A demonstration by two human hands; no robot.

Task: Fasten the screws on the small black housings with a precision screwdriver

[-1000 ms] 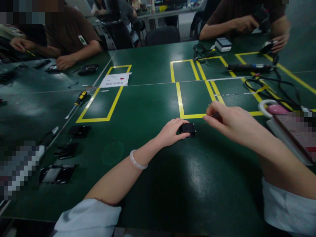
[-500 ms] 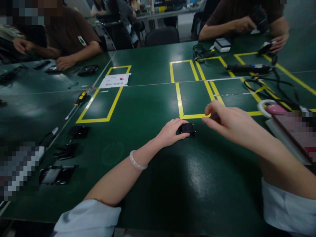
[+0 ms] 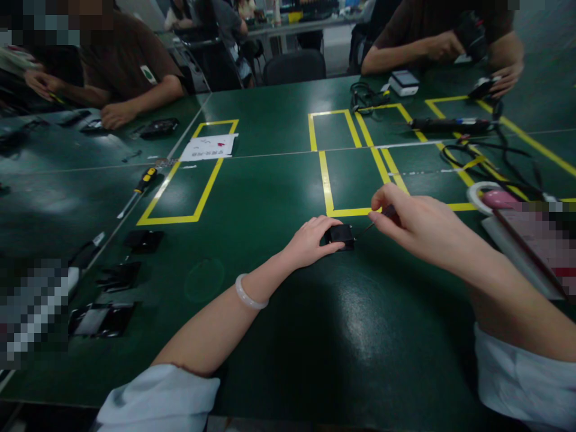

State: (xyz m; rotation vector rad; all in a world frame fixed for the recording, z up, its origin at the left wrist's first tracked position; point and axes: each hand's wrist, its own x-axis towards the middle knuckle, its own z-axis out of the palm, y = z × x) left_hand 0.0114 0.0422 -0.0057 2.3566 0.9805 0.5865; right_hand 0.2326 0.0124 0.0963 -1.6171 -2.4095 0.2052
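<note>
My left hand point(image 3: 315, 240) is closed round a small black box-shaped part point(image 3: 342, 236) on the green table point(image 3: 279, 336). Thumb and fingers grip its left end, and small shiny points stick out on its right side. To the right, my right hand point(image 3: 405, 219) pinches a thin screwdriver point(image 3: 369, 226) with a dark handle mostly hidden in the fingers. Its slim shaft points down and left toward the part's right side, with the tip at or very near it; whether they touch I cannot tell.
Several black parts point(image 3: 119, 276) lie at the left, near a yellow-and-black screwdriver point(image 3: 146, 180). A paper label point(image 3: 209, 146) rests across yellow tape. Cables point(image 3: 499, 156), a black electric screwdriver point(image 3: 450, 125) and a tape roll point(image 3: 477, 198) lie right. Two people work across the table.
The thin screwdriver's shaft shows more clearly and slants a little more steeply toward the part. My left hand keeps its grip on the part. The view has shifted very slightly.
</note>
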